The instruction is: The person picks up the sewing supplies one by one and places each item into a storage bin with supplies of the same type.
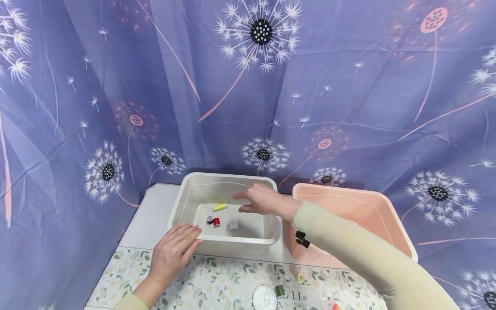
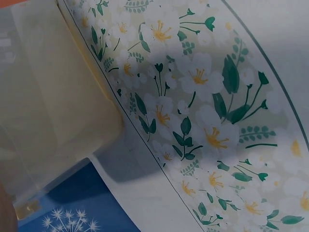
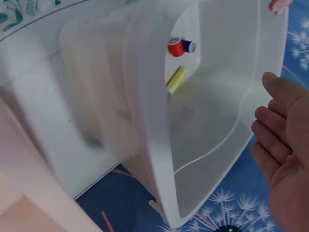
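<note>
My right hand [image 1: 260,199] hovers over the white bin [image 1: 228,239], fingers loosely spread and nothing between them. In the right wrist view that hand [image 3: 285,130] shows its palm side, also holding nothing. My left hand [image 1: 174,249] rests on the bin's near left rim with its fingers stretched out over the edge. On the bin's floor lie a yellow thread spool [image 1: 220,207], a red thread spool [image 1: 216,222] and a dark blue one [image 1: 210,220] side by side with the red. A small whitish piece [image 1: 234,225] lies to their right.
A pink bin [image 1: 348,189] stands on the right, under my right forearm. On the floral mat are a green spool [image 1: 280,291], a pale yellow spool [image 1: 300,277], a white round lacy-edged piece [image 1: 265,298] and an orange-red item [image 1: 336,306]. A patterned curtain [image 1: 232,142] hangs behind.
</note>
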### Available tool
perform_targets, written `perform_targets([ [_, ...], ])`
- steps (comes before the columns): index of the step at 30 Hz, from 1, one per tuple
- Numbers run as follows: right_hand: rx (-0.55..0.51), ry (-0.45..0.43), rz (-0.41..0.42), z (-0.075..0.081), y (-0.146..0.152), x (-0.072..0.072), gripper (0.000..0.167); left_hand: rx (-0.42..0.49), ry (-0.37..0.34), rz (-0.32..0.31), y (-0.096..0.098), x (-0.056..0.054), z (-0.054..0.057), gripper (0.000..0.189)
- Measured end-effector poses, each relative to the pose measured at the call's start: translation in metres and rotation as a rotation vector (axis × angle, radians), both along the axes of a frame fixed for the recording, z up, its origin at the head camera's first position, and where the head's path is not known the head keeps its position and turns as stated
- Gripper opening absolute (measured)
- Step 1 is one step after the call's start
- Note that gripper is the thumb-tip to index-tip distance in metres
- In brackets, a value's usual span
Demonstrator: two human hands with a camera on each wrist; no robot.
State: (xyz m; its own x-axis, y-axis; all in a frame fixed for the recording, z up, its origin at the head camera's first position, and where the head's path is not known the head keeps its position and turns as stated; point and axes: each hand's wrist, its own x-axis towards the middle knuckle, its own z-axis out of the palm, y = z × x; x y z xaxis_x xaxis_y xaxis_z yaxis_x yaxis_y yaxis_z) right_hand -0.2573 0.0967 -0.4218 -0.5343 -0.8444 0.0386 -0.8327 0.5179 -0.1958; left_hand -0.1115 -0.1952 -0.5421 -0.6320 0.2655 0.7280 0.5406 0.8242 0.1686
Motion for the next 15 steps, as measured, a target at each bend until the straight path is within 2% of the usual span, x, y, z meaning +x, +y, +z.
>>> perform_targets([
  [7, -0.105, 0.037, 0.055, 0.011, 0.016, 0.021, 0.044, 0.002, -0.012, 0.004, 0.001, 0.002, -0.001, 0.061],
  [15, -0.155, 0.007, 0.032, 0.019, 0.042, 0.046, 0.050, 0.008, 0.013, -0.004, 0.000, 0.001, 0.000, 0.058],
])
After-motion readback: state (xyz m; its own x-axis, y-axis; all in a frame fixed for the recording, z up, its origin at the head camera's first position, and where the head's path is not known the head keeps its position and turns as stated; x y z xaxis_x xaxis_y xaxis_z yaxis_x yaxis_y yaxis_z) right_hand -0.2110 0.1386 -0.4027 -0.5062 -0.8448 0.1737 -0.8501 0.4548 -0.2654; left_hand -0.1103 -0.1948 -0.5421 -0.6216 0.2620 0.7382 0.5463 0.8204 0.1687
